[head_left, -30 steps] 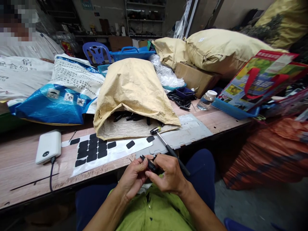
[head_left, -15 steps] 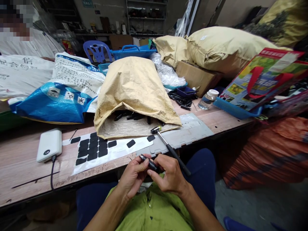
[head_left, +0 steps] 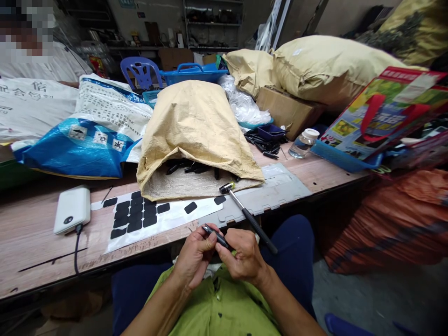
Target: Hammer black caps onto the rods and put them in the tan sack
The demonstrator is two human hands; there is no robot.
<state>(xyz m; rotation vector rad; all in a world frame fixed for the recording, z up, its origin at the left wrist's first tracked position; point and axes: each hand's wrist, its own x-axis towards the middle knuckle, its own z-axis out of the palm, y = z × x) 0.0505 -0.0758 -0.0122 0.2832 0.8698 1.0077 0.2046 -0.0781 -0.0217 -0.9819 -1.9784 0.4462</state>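
Head view shows both hands pinched together on a small black rod (head_left: 214, 235) just off the near table edge (head_left: 42, 275), above the lap. The left hand (head_left: 194, 259) clamps its upper end, the right hand (head_left: 244, 258) its lower. A hammer (head_left: 247, 215) lies just beside, near the sheet of black pads (head_left: 138, 216) and the open brown sack (head_left: 194, 135).

The hands (head_left: 220, 254) hide most of the small black part (head_left: 214, 234); its shape is unclear.
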